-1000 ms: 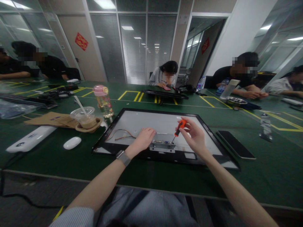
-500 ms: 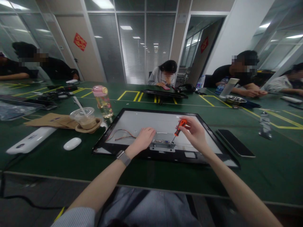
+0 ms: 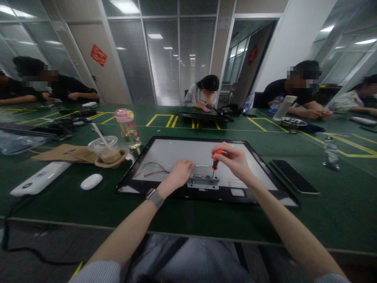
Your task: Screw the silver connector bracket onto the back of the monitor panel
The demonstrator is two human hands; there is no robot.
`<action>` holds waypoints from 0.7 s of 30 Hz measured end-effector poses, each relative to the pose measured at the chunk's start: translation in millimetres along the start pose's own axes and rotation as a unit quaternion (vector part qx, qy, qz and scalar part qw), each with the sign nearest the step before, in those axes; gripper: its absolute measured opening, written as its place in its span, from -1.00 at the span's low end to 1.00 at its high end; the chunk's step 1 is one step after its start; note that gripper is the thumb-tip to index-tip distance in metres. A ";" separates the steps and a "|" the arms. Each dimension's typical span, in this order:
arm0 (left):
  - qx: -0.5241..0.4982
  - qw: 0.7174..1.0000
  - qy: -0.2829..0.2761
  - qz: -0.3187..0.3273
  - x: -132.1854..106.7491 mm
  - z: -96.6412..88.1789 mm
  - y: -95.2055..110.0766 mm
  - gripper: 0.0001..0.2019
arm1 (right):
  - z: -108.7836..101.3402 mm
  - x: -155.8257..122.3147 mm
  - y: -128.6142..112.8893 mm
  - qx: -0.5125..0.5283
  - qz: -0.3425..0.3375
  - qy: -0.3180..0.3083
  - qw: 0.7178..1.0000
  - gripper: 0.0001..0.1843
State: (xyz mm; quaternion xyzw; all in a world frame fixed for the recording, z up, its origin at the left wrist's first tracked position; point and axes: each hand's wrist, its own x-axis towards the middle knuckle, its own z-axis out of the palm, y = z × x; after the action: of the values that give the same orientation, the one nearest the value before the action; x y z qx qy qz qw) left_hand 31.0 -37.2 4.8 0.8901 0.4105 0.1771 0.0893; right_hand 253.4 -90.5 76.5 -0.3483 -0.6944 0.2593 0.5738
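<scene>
My right hand is closed around the orange and black handle of a screwdriver. The screwdriver stands nearly upright, its shaft reaching down to the right part of a metal bracket with a small circuit board and connectors on it. My left hand lies palm down at the bracket's left end, fingers stretched forward; its fingertips are partly hidden. Under both hands is a flat display panel, grey-white with a black frame. Thin loose wires lie on its left side.
Left of the panel are a white mouse-like object, a white power strip-like box, an iced drink cup and a pink-lidded bottle. To the right lies a black phone. Several people sit across the green table.
My right hand has shifted a little left with the screwdriver, which has gone from tilted to nearly upright over the bracket. My left hand has stayed about where it was.
</scene>
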 end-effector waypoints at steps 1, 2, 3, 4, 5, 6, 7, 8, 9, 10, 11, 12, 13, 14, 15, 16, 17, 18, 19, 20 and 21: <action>0.002 1.000 -0.001 0.002 -0.1 -0.5 0.3 -0.65 | 1.8 -3.0 2.6 -0.017 -0.016 0.033 0.999 -0.91; 0.005 1.000 -0.003 0.005 -0.3 -0.9 0.4 -0.65 | 2.7 -5.9 4.5 -0.037 -0.029 0.058 0.997 -0.91; 0.009 1.000 -0.006 0.008 -0.5 -1.3 0.4 -0.65 | 2.8 -8.5 5.6 -0.055 -0.046 0.079 0.994 -0.90; 0.014 1.000 -0.008 0.012 -0.8 -1.6 0.4 -0.66 | 2.5 -10.9 6.0 -0.070 -0.059 0.094 0.991 -0.86; 0.021 1.000 -0.011 0.017 -1.1 -1.8 0.3 -0.66 | 1.9 -12.8 5.8 -0.077 -0.067 0.094 0.990 -0.81; 0.030 0.999 -0.016 0.023 -1.4 -2.0 0.3 -0.66 | 1.3 -14.2 5.3 -0.069 -0.064 0.088 0.992 -0.76; 0.040 0.999 -0.020 0.028 -1.7 -2.0 0.2 -0.66 | 0.7 -15.1 4.8 -0.054 -0.053 0.080 0.994 -0.73; 0.048 0.998 -0.023 0.031 -1.7 -1.9 0.0 -0.66 | 0.4 -15.4 4.6 -0.038 -0.040 0.074 0.996 -0.72; 0.056 0.998 -0.025 0.033 -1.7 -1.6 -0.3 -0.66 | 0.3 -15.4 4.7 -0.024 -0.028 0.074 0.997 -0.74; 0.061 0.997 -0.025 0.034 -1.5 -1.1 -0.7 -0.66 | 0.2 -14.9 5.2 -0.018 -0.021 0.081 0.996 -0.77; 0.062 0.997 -0.024 0.033 -1.2 -0.3 -1.3 -0.66 | 0.2 -14.3 5.8 -0.018 -0.021 0.093 0.995 -0.81; 0.061 0.997 -0.021 0.031 -0.8 0.6 -2.1 -0.66 | 0.2 -13.8 6.5 -0.023 -0.026 0.106 0.994 -0.86; 0.058 0.998 -0.019 0.029 -0.4 1.5 -3.0 -0.66 | 0.1 -13.4 7.1 -0.029 -0.033 0.117 0.992 -0.90; 0.057 0.998 -0.017 0.029 -0.2 2.5 -3.8 -0.66 | 0.1 -13.3 7.4 -0.034 -0.037 0.122 0.991 -0.91; 0.057 0.998 -0.016 0.029 0.0 3.4 -4.6 -0.65 | 0.1 -13.5 7.4 -0.034 -0.040 0.120 0.991 -0.92; 0.057 0.998 -0.016 0.030 0.0 4.0 -5.1 -0.65 | 0.4 -14.2 7.2 -0.028 -0.039 0.114 0.992 -0.89; 0.059 0.998 -0.015 0.032 0.0 4.3 -5.4 -0.65 | 0.8 -15.0 6.9 -0.016 -0.033 0.103 0.994 -0.83; 0.060 0.997 -0.016 0.034 -0.2 4.4 -5.5 -0.65 | 1.5 -16.0 6.7 0.000 -0.022 0.089 0.996 -0.77; 0.059 0.997 -0.017 0.035 -0.4 4.2 -5.2 -0.64 | 2.5 -16.9 6.6 0.016 -0.008 0.076 0.997 -0.73; 0.057 0.998 -0.018 0.034 -0.6 3.8 -4.8 -0.64 | 3.5 -17.6 6.8 0.029 0.005 0.071 0.997 -0.72; 0.053 0.998 -0.019 0.030 -0.8 3.3 -4.3 -0.65 | 4.6 -18.0 7.4 0.036 0.013 0.073 0.997 -0.73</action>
State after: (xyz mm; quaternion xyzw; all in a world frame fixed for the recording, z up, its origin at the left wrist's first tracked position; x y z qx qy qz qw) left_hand 28.8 -35.1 0.3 0.9089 0.3902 0.1404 0.0441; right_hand 252.0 -99.8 58.9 -0.3542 -0.6363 0.2655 0.6317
